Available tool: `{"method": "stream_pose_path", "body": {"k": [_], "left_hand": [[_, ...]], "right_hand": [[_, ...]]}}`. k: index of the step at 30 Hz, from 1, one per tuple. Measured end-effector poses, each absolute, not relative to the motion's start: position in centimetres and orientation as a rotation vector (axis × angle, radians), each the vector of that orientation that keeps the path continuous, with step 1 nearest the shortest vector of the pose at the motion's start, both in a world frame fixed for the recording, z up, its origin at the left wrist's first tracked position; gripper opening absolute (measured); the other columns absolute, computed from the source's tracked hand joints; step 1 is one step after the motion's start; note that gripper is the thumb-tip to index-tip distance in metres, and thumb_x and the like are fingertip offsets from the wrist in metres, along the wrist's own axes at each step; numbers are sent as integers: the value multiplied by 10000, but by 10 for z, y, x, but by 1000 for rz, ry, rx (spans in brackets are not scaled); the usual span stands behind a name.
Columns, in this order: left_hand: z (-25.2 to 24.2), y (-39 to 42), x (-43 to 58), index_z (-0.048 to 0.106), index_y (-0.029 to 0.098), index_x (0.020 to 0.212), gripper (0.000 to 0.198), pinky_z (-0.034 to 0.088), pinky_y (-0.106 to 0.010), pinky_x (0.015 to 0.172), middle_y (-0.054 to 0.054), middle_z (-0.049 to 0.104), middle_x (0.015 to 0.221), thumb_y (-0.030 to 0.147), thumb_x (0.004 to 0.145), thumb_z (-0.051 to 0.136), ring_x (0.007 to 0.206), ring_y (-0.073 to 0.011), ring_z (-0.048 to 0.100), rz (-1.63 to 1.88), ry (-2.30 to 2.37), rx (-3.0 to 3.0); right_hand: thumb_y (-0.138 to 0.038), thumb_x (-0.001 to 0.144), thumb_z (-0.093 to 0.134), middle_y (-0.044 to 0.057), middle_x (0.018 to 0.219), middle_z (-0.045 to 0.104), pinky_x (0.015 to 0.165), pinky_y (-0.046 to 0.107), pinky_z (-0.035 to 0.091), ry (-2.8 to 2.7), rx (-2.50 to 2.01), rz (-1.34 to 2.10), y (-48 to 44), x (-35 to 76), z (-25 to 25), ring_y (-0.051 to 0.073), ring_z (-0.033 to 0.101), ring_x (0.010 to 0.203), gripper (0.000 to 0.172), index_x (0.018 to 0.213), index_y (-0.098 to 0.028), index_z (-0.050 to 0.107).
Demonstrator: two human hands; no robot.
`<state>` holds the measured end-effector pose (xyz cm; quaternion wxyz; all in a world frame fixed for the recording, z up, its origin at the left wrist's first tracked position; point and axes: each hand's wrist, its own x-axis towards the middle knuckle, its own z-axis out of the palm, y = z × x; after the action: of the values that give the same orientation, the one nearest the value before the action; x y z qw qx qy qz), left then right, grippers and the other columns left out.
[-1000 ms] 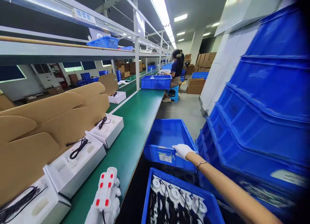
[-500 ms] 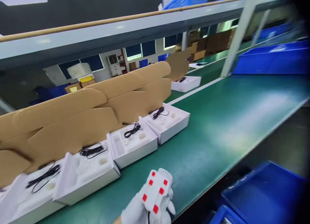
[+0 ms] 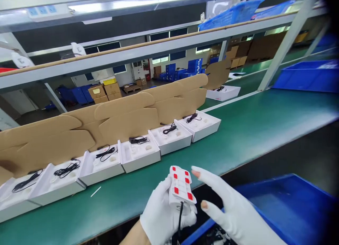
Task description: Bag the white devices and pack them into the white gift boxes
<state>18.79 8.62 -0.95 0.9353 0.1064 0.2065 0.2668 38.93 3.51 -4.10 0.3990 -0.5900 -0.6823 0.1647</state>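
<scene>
My gloved left hand [image 3: 161, 206] is wrapped round a small white device [image 3: 182, 185] with several red square pads on its upward face. A black cable [image 3: 180, 218] hangs down from the device's near end. To the right of it, my right hand [image 3: 225, 202] is held apart from the device with thumb and forefinger spread, holding nothing. Bare fingertips show at the ends of its white glove. Behind the hands, a row of open white boxes [image 3: 141, 162] stands on the green belt, each with a coiled black cable [image 3: 139, 140] on its white insert.
Raised brown cardboard lids [image 3: 127, 114] stand behind the boxes. A blue bin [image 3: 291, 209] is at lower right, and another blue crate [image 3: 304, 75] sits on the belt at far right. A thin white strip [image 3: 95, 191] lies on the green belt [image 3: 254, 132]. A metal post [image 3: 288, 40] rises at right.
My right hand has come into view beside the device. The left hand still holds the device, now tilted differently. The view has shifted, showing more of the box row and the upper shelf.
</scene>
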Motion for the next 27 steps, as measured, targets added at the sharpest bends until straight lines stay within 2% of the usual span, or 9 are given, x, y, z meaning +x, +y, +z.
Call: {"method": "stream_pose_path", "body": {"k": [3, 7, 10, 13, 16, 18, 21, 23, 27], "left_hand": [[13, 61, 153, 602, 112, 1058, 345, 460, -263, 690, -35, 621, 834, 432, 961, 516, 707, -126, 605, 593, 413, 160], [21, 42, 111, 560, 158, 1074, 283, 461, -284, 702, -27, 615, 872, 414, 960, 522, 709, -124, 591, 700, 447, 301], [16, 35, 84, 408, 260, 1313, 496, 490, -349, 786, -51, 643, 1053, 438, 904, 624, 790, -158, 625, 851, 449, 505], [13, 30, 62, 202, 331, 1464, 756, 487, -400, 926, -110, 549, 1357, 490, 880, 655, 1069, -230, 622, 983, 532, 712], [14, 27, 46, 177, 306, 1498, 788, 443, -360, 1038, -123, 388, 1537, 509, 891, 637, 1331, -257, 475, 1079, 729, 899], [16, 26, 40, 145, 299, 1512, 818, 450, -357, 1038, -132, 374, 1548, 519, 891, 631, 1350, -264, 463, 1099, 802, 945], [19, 25, 37, 34, 308, 1527, 953, 508, -377, 944, -163, 447, 1475, 526, 855, 674, 1245, -287, 559, 1113, 811, 936], [21, 24, 36, 9, 302, 1530, 1014, 522, -379, 907, -167, 502, 1403, 519, 827, 707, 1194, -292, 590, 1126, 828, 953], [21, 21, 36, 25, 290, 1535, 974, 474, -381, 999, -142, 544, 1342, 439, 849, 701, 1226, -272, 567, 1150, 896, 1044]], "right_hand": [[-692, 852, 543, 104, 1526, 464, 1172, 471, 378, -1805, -1393, 691, 40, 329, -1, 295, 439, 1399, 751, 1447, -238, 484], [-672, 832, 598, 112, 1528, 459, 1194, 468, 334, -1917, -1277, 887, 41, 284, 24, 290, 415, 1415, 771, 1452, -229, 482], [-586, 859, 633, 71, 1550, 435, 1204, 453, 311, -1909, -1194, 902, 39, 262, 19, 268, 382, 1437, 696, 1467, -298, 455], [-571, 870, 628, 66, 1583, 381, 1184, 490, 332, -1823, -1108, 879, 37, 243, -5, 291, 378, 1437, 688, 1484, -344, 416], [-582, 872, 617, 106, 1620, 295, 1125, 520, 408, -1743, -996, 916, 33, 230, -33, 327, 442, 1393, 749, 1522, -352, 326], [-562, 863, 638, 134, 1630, 258, 1100, 525, 435, -1727, -949, 921, 31, 223, -47, 339, 473, 1367, 824, 1550, -349, 237], [-470, 836, 684, 167, 1586, 330, 1100, 559, 422, -1760, -986, 776, 28, 213, -56, 351, 508, 1333, 932, 1572, -321, 132], [-372, 833, 672, 165, 1552, 370, 1106, 581, 408, -1785, -1043, 572, 28, 206, -56, 352, 508, 1330, 931, 1572, -309, 110], [-237, 818, 643, 134, 1520, 376, 1113, 510, 437, -1792, -1041, 190, 29, 196, -49, 327, 470, 1359, 893, 1561, -291, 150]]}}
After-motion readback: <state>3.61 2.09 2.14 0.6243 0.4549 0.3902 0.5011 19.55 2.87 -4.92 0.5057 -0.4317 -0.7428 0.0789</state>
